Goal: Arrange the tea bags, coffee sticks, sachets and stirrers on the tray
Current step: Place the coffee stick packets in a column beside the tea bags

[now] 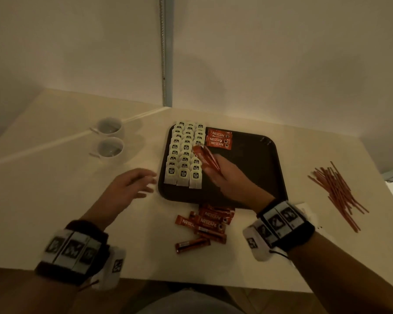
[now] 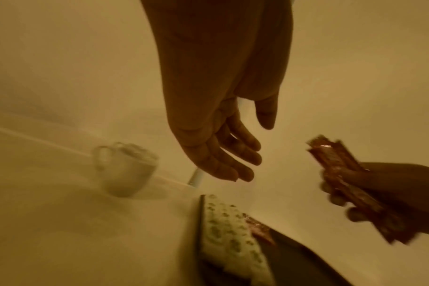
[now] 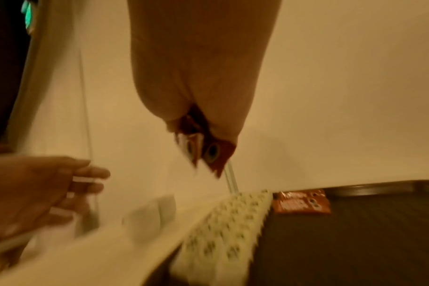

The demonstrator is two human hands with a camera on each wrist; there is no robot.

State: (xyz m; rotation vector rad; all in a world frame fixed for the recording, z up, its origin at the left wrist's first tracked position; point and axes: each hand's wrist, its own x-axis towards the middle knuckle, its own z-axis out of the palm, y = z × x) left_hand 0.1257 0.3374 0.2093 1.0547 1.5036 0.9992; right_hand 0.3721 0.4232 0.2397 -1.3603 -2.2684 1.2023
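A dark tray [image 1: 254,168] lies in the middle of the table. White tea bags [image 1: 185,152] fill its left side in three rows. Three red coffee sticks [image 1: 219,139] lie beside them at the tray's far end. My right hand [image 1: 222,173] hovers over the tray and grips a small bunch of red coffee sticks [image 1: 205,158], also seen as held sticks [image 2: 348,181] and stick ends [image 3: 206,152]. My left hand [image 1: 134,182] floats left of the tray with fingers spread, holding nothing. More coffee sticks [image 1: 204,223] are heaped just in front of the tray.
Two white cups [image 1: 110,139] stand at the left of the table. A loose pile of thin red stirrers [image 1: 340,193] lies to the right of the tray. A wall rises behind the table. The table's near edge runs just below my wrists.
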